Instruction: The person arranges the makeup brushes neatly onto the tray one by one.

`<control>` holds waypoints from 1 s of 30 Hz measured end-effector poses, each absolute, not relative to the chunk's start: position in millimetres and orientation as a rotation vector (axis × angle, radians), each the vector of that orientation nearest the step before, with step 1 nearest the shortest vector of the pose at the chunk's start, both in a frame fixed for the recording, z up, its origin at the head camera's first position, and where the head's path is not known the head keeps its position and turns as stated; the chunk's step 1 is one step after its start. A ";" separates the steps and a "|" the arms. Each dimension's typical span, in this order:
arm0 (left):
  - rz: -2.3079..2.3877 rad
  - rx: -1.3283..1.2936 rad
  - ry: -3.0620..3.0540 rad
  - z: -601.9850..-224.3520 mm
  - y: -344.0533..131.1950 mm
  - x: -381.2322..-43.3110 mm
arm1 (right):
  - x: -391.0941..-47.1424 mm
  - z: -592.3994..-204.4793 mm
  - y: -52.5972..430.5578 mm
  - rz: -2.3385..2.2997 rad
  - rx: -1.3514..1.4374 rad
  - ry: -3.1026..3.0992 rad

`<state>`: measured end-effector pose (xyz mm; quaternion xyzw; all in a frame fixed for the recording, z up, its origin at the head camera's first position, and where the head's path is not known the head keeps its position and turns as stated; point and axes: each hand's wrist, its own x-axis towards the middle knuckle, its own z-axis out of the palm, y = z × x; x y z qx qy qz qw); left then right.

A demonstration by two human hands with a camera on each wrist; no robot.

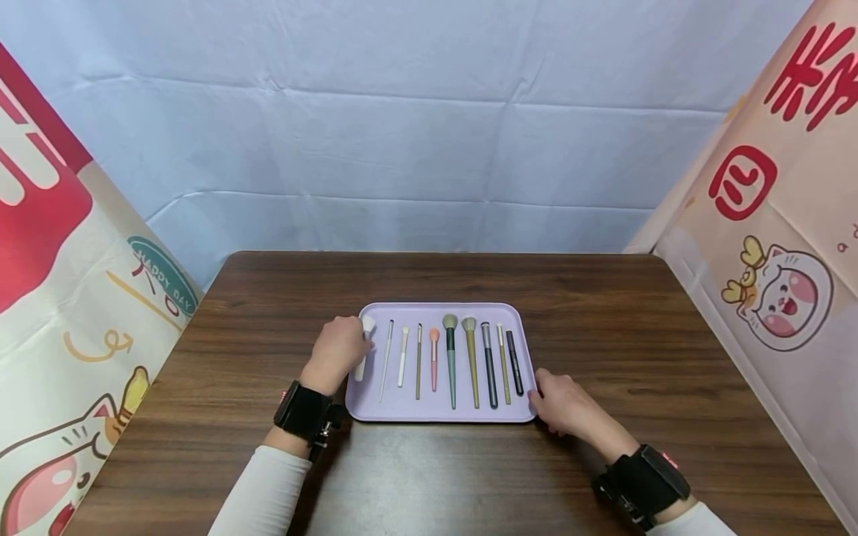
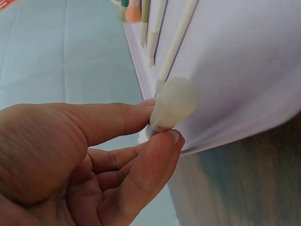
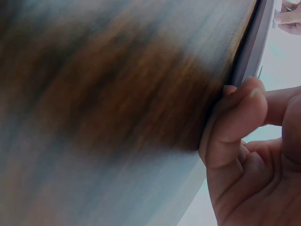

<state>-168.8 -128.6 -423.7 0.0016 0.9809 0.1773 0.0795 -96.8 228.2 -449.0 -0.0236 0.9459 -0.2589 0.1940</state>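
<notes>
A lilac tray (image 1: 409,412) bears a row of makeup brushes lying side by side, handles toward the person. At its left end my left hand (image 1: 338,346) pinches a white makeup brush (image 2: 178,101) between thumb and fingers near the bristle end. The handle of this brush lies low over the tray in the head view. At the tray's right edge, near the front corner, my right hand (image 1: 566,403) grips the rim with thumb and curled fingers (image 3: 237,115). Closest to the held brush is a thin white brush (image 1: 386,361).
Rightward along the tray lie a pink brush (image 1: 433,361), a dark green brush (image 1: 451,365), an olive brush (image 1: 471,361) and a black brush (image 1: 515,365), among several others. The tray stands on a dark wooden table (image 1: 268,298). Printed cloths hang at both sides.
</notes>
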 end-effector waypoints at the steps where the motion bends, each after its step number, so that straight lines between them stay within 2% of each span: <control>1: 0.530 0.004 2.939 -424.4 -128.6 -168.9 | -96.9 -449.1 228.2 -0.726 -0.065 2.654; 30: 0.469 0.037 2.954 -431.8 -121.4 -171.6 | -97.8 -449.6 228.1 -0.723 -0.048 2.648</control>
